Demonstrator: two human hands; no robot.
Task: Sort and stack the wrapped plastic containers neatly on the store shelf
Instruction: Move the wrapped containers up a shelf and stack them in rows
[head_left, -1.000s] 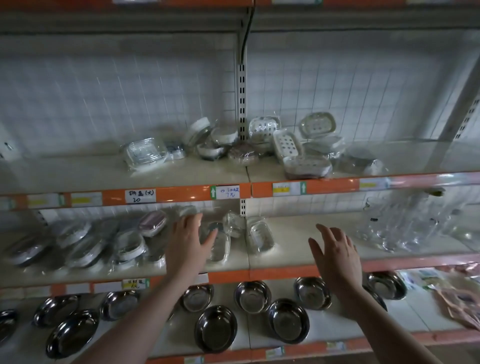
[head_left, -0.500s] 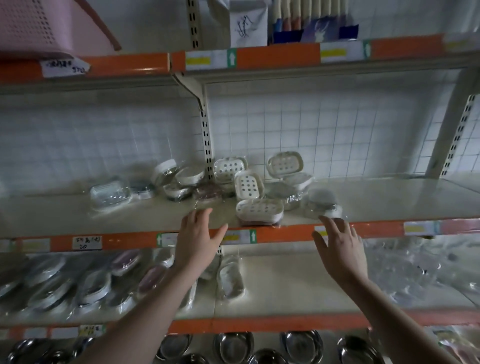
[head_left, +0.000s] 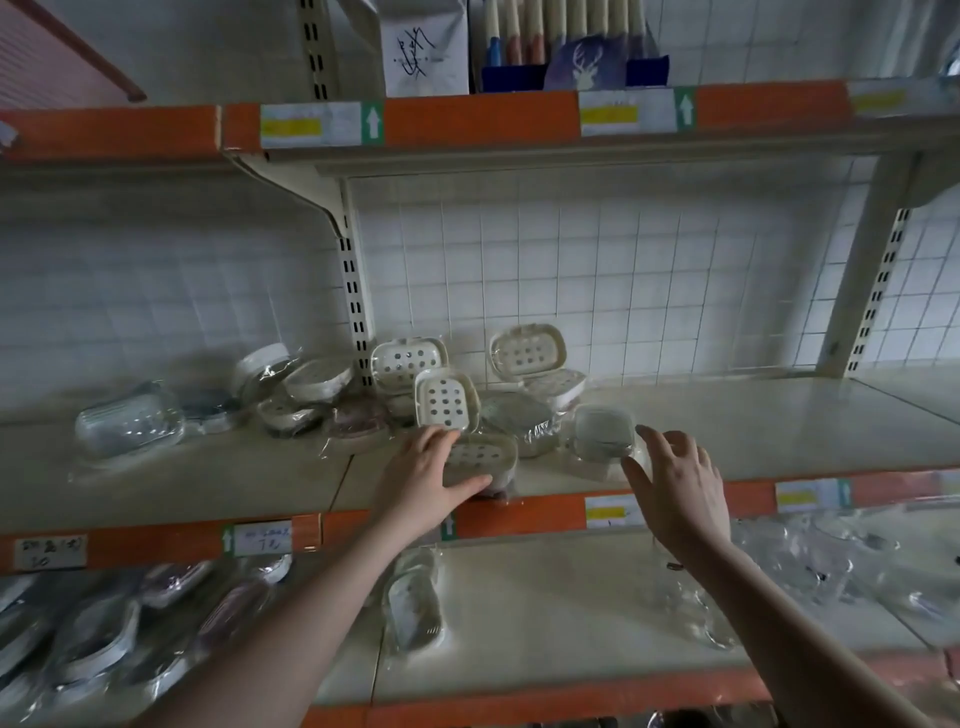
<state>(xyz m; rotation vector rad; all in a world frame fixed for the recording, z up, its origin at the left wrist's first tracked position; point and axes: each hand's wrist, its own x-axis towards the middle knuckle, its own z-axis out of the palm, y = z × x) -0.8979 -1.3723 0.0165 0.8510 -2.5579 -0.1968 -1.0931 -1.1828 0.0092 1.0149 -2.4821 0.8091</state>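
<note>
A: Head view first. Where are the hands?

B: Both are up at the middle shelf (head_left: 753, 415), in the lower centre of the frame. The left hand (head_left: 423, 483) grips the nearest wrapped container, a white soap dish with a holed tray (head_left: 480, 454), fingers over its left end and thumb along its front edge. It lies at the shelf's front lip, just above the orange price strip (head_left: 519, 519).

A: And the right hand?

B: The right hand (head_left: 675, 488) is spread, fingers straight and apart, holding nothing. Its fingertips sit just beside a clear squarish wrapped container (head_left: 605, 434); I cannot tell whether they touch it.

A: Why that arrangement?

B: My guess is that the front dish is the easiest to lift out, so the left hand takes it while the right readies for the next one.

A: The rest of the stock?

B: A loose heap of wrapped containers (head_left: 405, 384) sits at the centre of the frame, some propped upright against the tiled back wall (head_left: 623, 270), others tipped over. A clear one (head_left: 130, 421) lies apart at the left. Sorting looks barely begun; the shelf to the right is where neat stacks could go.
</note>
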